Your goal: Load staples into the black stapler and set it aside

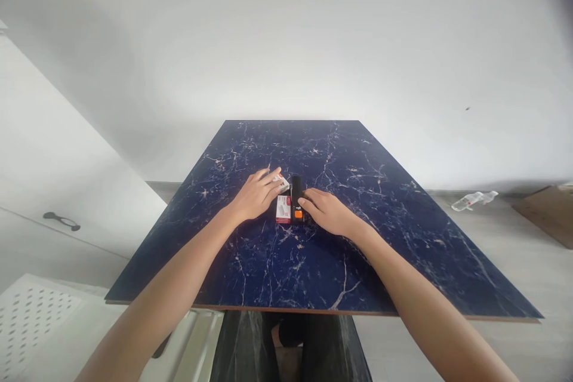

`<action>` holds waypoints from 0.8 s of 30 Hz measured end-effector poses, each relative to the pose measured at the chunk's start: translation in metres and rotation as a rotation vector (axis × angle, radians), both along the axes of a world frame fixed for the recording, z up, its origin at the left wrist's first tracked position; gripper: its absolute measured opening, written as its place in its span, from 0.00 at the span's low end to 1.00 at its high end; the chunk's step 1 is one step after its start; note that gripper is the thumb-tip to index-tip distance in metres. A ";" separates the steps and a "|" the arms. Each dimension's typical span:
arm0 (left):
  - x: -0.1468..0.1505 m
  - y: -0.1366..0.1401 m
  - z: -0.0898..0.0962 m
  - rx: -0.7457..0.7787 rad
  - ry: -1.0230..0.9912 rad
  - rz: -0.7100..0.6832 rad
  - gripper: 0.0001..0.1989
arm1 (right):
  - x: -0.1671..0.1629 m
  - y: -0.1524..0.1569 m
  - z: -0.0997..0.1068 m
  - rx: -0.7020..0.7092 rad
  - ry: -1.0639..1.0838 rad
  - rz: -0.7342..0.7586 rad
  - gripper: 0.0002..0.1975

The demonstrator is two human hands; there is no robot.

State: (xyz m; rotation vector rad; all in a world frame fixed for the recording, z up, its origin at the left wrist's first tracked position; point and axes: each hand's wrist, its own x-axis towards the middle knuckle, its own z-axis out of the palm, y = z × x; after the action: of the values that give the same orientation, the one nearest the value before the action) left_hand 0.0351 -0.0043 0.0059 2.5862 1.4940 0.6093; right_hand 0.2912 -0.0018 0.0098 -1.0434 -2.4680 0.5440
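Near the middle of the dark blue tabletop, several small items lie close together. My left hand [256, 196] has its thumb and fingers on either side of a small, tilted white box [282, 182] with red and black print. Just in front of that box is a red-and-white staple box [283, 208], its printed face up. Beside it lies a long black stapler [296, 188] with an orange patch [298, 214] towards the near end. My right hand [329, 210] is closed on the stapler's right side, thumb on top. The fingers hide whatever lies underneath.
The blue marbled table [308, 274] reaches back to a pale wall [286, 36]. A white cabinet with a dark handle [61, 221] stands at left. On the floor at right are a clear plastic bottle [468, 200] and a cardboard box [548, 213]. A perforated white surface [33, 322] is at lower left.
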 end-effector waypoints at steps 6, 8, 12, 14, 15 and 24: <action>-0.004 0.008 -0.014 0.083 0.082 0.050 0.21 | -0.001 0.001 -0.001 0.017 -0.006 -0.001 0.18; -0.007 0.009 -0.018 0.097 0.094 0.072 0.24 | -0.001 0.001 -0.001 0.017 -0.007 0.003 0.17; -0.013 0.015 -0.021 0.045 0.032 0.014 0.27 | -0.002 0.000 0.001 0.013 -0.001 0.008 0.17; -0.014 0.016 -0.020 0.027 -0.016 0.035 0.24 | -0.002 0.000 0.001 0.014 -0.004 0.005 0.17; -0.013 0.016 -0.019 0.016 -0.035 0.054 0.22 | -0.002 0.000 0.001 0.011 -0.003 0.005 0.17; -0.001 -0.003 -0.010 -0.142 -0.172 -0.035 0.21 | -0.001 0.000 0.002 -0.022 0.019 0.000 0.18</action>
State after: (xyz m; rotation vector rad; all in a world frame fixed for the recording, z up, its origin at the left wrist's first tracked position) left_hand 0.0336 -0.0075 -0.0040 2.3825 1.3822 0.6759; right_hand 0.2899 -0.0022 0.0115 -1.0413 -2.4509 0.5798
